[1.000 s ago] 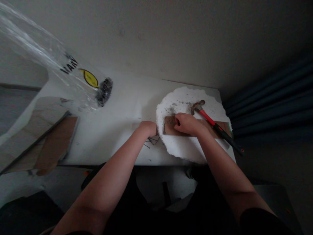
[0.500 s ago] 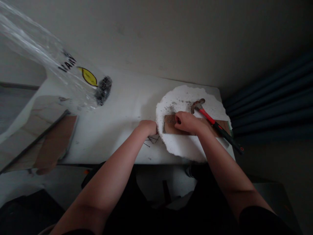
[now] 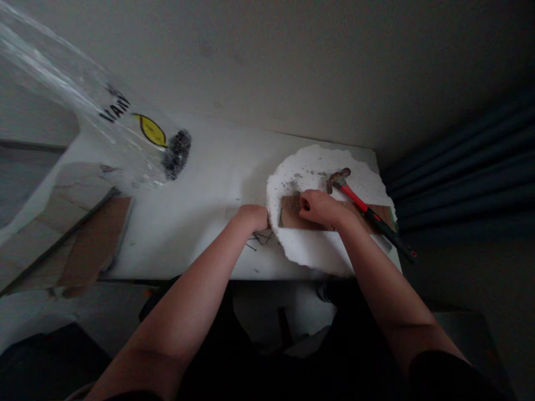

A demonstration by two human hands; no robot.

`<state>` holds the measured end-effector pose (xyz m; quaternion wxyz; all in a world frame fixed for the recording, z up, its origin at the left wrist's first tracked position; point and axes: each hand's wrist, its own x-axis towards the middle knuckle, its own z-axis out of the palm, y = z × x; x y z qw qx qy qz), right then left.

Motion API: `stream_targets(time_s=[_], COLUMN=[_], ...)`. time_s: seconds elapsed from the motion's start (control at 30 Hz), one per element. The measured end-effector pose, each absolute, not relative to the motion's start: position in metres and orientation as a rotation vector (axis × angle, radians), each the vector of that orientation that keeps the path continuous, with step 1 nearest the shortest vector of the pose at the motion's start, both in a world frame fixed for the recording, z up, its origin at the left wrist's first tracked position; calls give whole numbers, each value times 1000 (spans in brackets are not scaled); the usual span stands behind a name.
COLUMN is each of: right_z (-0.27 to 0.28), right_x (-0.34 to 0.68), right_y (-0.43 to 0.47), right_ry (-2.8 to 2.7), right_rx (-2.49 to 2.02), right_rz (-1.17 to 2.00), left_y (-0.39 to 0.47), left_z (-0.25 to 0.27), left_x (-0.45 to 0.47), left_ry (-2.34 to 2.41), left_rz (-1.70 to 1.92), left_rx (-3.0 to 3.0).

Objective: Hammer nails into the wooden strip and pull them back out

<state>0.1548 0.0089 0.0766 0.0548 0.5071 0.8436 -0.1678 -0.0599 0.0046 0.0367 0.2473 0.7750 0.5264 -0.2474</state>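
Observation:
My right hand [image 3: 320, 206] is curled into a fist over a narrow brown board [image 3: 289, 214]. Whatever its fingers may pinch is too dim and small to make out. The board lies across a white ragged-edged round sheet [image 3: 307, 253], and its left end has a dark speckled patch. At the sheet's left edge, my left hand [image 3: 253, 216] is closed, with its fingertips hidden. Several thin dark nails [image 3: 262, 238] lie just in front of it on the table. A claw hammer [image 3: 355, 199] with a red and black handle rests across the sheet and board, right of my right hand.
On the white table [image 3: 204, 223], a clear plastic bag [image 3: 152, 131] with a yellow print lies at the back left. Brown and marbled boards [image 3: 96, 236] overlap the left front edge. A wall stands behind, and a dark curtain [image 3: 460, 167] hangs at right.

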Motion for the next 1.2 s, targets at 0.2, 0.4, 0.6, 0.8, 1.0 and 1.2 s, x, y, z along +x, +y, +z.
stream_targets(time_s=[0.2,0.4,0.6,0.8,1.0,1.2], right_z=[75,73,76,76,75,74], right_x=[154,155,153,153,152,153], right_y=[10,10,9,9,10,11], right_ry=[2571,2575,2550,2570,2524,2550], right_rx=[1528,1529,1535,1518,1519,1512], right_rz=[-486,-513,-502,-470,-467,-479], left_y=[5,6,6,7,6,6], left_z=[37,33,30,29,30,29], left_x=[-59,-59,-60,-59,-59,-59], left_ry=[1423,1439,1448,1448,1438,1449], left_rz=[-686,-677,-648,-666,-658,-634], left_rx=[2113,2094,2086,2088,2112,2092])
